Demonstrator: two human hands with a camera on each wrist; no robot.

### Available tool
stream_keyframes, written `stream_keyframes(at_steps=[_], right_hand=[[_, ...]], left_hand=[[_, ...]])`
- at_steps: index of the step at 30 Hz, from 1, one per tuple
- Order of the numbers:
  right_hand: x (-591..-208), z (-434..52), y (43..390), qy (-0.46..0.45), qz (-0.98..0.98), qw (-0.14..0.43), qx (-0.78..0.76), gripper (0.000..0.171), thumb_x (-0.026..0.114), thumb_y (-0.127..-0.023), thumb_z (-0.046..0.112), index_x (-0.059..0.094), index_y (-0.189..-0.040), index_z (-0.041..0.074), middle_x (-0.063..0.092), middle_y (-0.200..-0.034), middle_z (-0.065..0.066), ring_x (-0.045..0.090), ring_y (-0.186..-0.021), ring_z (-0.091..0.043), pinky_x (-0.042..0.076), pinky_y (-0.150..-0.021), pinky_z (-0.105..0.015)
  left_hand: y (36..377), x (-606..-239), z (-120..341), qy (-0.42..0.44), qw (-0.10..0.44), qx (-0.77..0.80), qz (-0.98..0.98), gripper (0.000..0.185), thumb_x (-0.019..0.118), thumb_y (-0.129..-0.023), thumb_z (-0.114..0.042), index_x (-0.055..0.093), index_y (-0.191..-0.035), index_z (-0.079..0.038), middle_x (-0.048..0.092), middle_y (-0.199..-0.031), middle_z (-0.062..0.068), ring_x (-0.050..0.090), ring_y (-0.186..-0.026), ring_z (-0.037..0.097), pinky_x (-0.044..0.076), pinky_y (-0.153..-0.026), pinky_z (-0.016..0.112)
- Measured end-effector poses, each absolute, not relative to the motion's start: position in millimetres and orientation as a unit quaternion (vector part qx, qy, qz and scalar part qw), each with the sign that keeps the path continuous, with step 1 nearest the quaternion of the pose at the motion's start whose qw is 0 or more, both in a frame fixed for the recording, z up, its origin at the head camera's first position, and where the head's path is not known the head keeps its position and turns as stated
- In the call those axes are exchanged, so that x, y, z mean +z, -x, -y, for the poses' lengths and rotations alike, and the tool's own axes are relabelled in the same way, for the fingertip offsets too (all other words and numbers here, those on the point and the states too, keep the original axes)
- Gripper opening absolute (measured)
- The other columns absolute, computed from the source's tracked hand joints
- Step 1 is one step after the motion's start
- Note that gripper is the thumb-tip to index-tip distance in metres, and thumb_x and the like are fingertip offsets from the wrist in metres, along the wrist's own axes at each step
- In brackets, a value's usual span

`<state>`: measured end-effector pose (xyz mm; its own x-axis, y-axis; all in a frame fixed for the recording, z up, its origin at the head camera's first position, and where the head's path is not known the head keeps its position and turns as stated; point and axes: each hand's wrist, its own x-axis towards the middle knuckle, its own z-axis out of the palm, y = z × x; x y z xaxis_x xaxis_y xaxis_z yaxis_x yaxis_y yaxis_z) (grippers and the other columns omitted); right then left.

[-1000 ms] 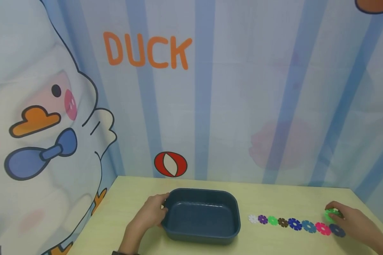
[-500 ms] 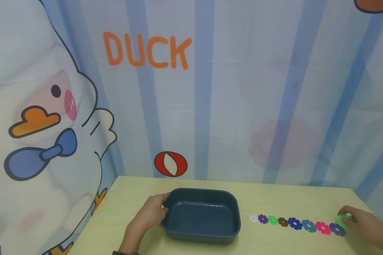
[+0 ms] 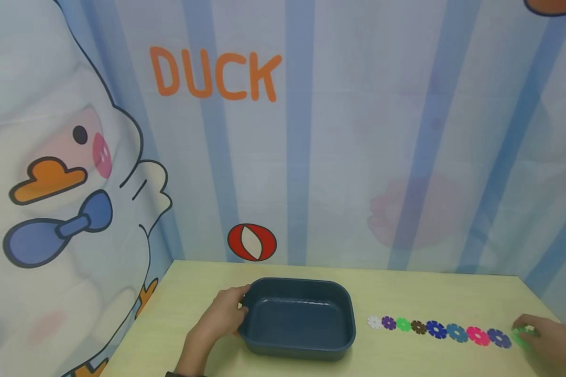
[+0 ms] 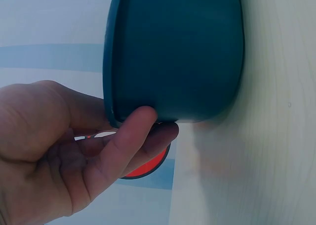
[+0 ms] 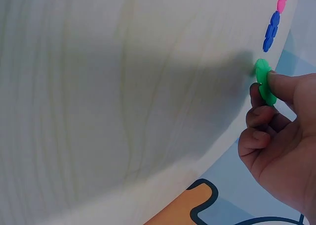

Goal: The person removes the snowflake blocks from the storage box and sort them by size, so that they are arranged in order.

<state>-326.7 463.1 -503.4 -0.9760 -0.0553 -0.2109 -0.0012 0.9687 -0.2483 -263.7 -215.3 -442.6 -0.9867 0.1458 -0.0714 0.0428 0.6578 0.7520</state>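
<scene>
My left hand (image 3: pixel 225 314) grips the left side of a dark blue rectangular tray (image 3: pixel 297 352), whose inside shows bare. In the left wrist view the fingers (image 4: pixel 131 136) bend around the tray's corner. Far to the right, my right hand (image 3: pixel 549 340) pinches a green snowflake-shaped plastic disc (image 5: pixel 265 81) between thumb and fingers, low over the table. It is just right of the row's last piece, a blue-purple disc (image 3: pixel 499 338). A small gap separates the two in the right wrist view.
The row runs leftward through a pink disc (image 3: pixel 478 336), a teal disc (image 3: pixel 457 332), a dark blue disc (image 3: pixel 436 330) and several smaller ones, ending at a white disc (image 3: pixel 374 322) beside the tray. A striped curtain (image 3: pixel 339 157) hangs behind the pale table (image 3: pixel 203 275).
My right hand has moved rightward and a little nearer with the green disc, from behind the blue-purple disc to the row's right end. The left hand and tray have stayed put.
</scene>
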Motion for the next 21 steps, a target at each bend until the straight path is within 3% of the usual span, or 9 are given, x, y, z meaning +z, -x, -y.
stream_keyframes(at_steps=[21], right_hand=[[-503,-460,327,0.017,-0.984,0.126,-0.124,0.025,0.068,-0.089,0.018,0.062,-0.099,-0.004,0.064,-0.086,-0.007,0.060,-0.074,-0.023,0.053,-0.065,-0.043]], left_hand=[[264,-443,214,-0.044,0.066,0.410,-0.908,0.054,0.052,-0.095,0.003,0.038,-0.147,0.003,0.048,-0.140,0.030,0.063,-0.050,0.017,0.054,-0.047,0.032]])
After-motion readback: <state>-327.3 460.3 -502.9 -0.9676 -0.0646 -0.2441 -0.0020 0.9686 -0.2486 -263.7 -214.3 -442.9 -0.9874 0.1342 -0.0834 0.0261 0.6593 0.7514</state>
